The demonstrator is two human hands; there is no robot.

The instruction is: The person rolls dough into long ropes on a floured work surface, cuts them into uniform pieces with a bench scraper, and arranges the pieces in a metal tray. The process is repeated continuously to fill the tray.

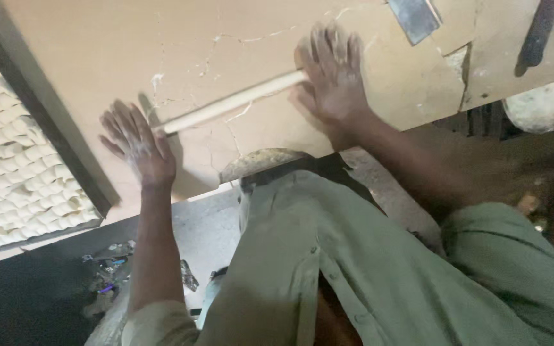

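A thin pale wooden rolling pin [232,101] lies slanted across the tan, cracked, flour-dusted work surface [97,51]. My left hand [134,144] lies flat with fingers spread at the pin's lower left end. My right hand [331,74] presses flat, fingers apart, over the upper right end. Neither hand curls around the pin. Both hands are dusted with flour. Whether dough lies under the pin cannot be told.
A dark-framed tray [65,141] holding rows of several small pale dough pieces [14,160] sits at the left. A metal blade [413,18] lies at the top, a dark tool [537,35] beside it. A floured lump [546,102] rests at right. A rounded greyish object [258,160] juts from the near edge.
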